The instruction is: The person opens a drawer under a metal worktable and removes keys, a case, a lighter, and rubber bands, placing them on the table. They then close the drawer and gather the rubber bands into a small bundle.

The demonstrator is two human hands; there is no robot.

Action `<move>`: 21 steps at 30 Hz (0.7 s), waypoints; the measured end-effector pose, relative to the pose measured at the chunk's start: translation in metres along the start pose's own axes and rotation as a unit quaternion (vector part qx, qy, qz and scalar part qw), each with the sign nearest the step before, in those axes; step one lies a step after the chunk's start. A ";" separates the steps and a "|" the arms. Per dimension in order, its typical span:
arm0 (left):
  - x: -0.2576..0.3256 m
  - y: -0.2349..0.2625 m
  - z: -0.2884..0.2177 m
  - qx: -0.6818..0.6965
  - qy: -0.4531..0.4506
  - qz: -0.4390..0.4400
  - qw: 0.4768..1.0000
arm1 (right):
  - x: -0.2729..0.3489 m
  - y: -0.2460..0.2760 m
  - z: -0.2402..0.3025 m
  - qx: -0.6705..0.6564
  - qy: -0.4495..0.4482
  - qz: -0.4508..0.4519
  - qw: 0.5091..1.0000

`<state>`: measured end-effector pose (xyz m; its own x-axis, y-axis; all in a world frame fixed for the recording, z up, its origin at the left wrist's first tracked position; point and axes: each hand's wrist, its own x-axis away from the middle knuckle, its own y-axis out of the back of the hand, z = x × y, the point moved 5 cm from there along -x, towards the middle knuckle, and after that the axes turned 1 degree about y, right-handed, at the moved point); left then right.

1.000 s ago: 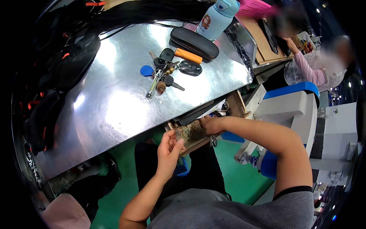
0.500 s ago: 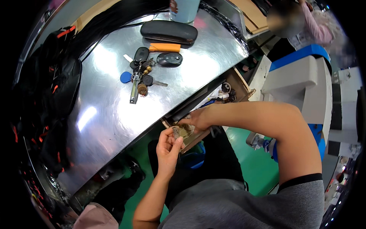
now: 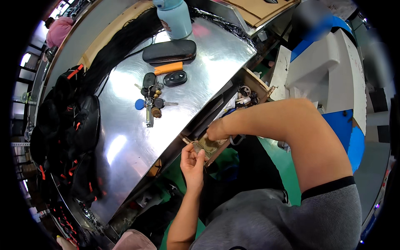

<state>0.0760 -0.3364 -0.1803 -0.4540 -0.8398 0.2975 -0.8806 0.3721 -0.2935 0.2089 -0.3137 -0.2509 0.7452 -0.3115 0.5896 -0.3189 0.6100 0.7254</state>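
My left hand (image 3: 193, 166) is at the near end of an open drawer, thumb and fingers pinched on a small greyish piece with a thin pale strand by it. The piece is too small to name. My right hand (image 3: 216, 131) reaches down into the wooden drawer (image 3: 259, 85); its fingers are mostly hidden, so I cannot tell whether they hold anything. Pale loops of strand lie in the drawer between the hands. Farther back in it are a white roll (image 3: 245, 90) and several small mixed items.
The metal tabletop (image 3: 133, 158) carries a key bunch (image 3: 155, 102), a black oval fob (image 3: 175, 78), an orange lighter-like item (image 3: 168, 68), a black case (image 3: 170, 51) and a blue bottle (image 3: 177, 21). Black shoes (image 3: 85, 129) are piled left. A person in pink (image 3: 59, 31) is far left.
My view has swung, so the table items sit further left and the bottle shows more. My right hand has curled lower into the drawer; my left hand stays pinched near it.
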 end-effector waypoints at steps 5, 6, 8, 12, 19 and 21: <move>0.000 0.000 -0.002 0.025 -0.007 0.018 1.000 | 0.019 0.009 -0.011 -0.094 -0.042 -0.098 0.990; 0.000 0.002 -0.003 0.028 -0.011 0.013 0.999 | 0.029 0.018 -0.012 -0.101 -0.050 -0.128 0.985; 0.001 0.002 -0.003 0.048 -0.007 0.012 0.999 | 0.061 0.050 -0.007 -0.141 -0.101 -0.165 0.971; 0.008 0.006 0.001 0.096 -0.007 0.014 0.995 | 0.104 0.104 0.011 -0.299 -0.138 -0.207 0.921; 0.035 0.030 0.015 0.128 -0.027 -0.038 0.991 | 0.130 0.224 0.048 -0.421 -0.139 -0.329 0.834; 0.042 0.036 0.018 0.136 -0.028 -0.036 0.990 | 0.118 0.254 0.050 -0.440 -0.134 -0.342 0.819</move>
<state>0.0283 -0.3655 -0.1951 -0.3766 -0.8838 0.2775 -0.8378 0.1971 -0.5092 0.1864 -0.2323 0.0203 0.3807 -0.8768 0.2938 0.7536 0.4783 0.4508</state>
